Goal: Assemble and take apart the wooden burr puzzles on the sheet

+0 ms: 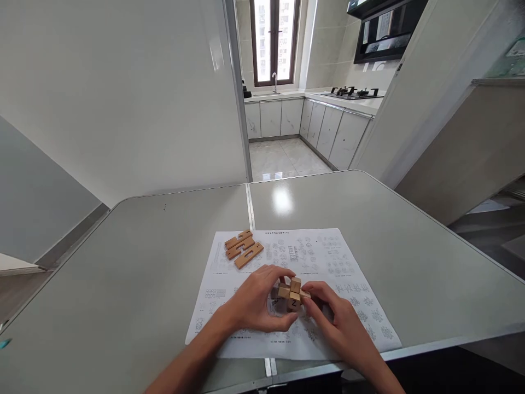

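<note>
Both of my hands grip a small wooden interlocking puzzle (292,294) made of joined notched bars, held just above a printed instruction sheet (328,257). My left hand (256,303) wraps its fingers round the puzzle's left side. My right hand (340,323) pinches its right side with fingertips. A dark letter mark shows on one bar's front face. Three loose notched wooden bars (243,249) lie side by side on the sheet's far left corner, apart from both hands.
The sheet lies on a grey folding table (143,262) with a centre seam; its near edge runs just below my wrists. Beyond the table a doorway opens onto a kitchen with cabinets (328,128), a sink tap and a hob.
</note>
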{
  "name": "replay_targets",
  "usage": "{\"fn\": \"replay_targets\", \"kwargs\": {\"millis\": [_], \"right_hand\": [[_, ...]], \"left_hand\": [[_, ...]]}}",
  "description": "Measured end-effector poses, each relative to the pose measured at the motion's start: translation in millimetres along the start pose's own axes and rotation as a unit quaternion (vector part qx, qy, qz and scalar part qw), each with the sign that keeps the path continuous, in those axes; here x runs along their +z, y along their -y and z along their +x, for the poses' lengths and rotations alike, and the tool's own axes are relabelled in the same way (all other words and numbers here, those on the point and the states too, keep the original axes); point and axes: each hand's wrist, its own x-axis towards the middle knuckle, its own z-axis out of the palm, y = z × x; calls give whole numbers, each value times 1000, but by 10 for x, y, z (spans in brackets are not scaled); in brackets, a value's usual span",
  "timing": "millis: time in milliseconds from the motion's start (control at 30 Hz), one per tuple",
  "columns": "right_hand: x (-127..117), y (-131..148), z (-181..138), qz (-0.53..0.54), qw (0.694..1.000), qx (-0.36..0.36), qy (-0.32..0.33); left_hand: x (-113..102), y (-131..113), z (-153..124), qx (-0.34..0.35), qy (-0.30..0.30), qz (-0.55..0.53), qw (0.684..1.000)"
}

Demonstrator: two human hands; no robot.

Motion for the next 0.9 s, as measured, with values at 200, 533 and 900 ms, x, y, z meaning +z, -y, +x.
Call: {"fn": "replay_targets", "kwargs": {"millis": [200,533,900], "right_hand": [[-1,-22,14,3,997,40,-68],[-28,-187,32,62,959,153,-232],[-38,-113,34,23,954,186,-236]], "left_hand": [[-60,90,18,1,-99,85,991],[-162,432,41,-112,-256,239,930],[-154,679,-50,-196,-257,264,909]]}}
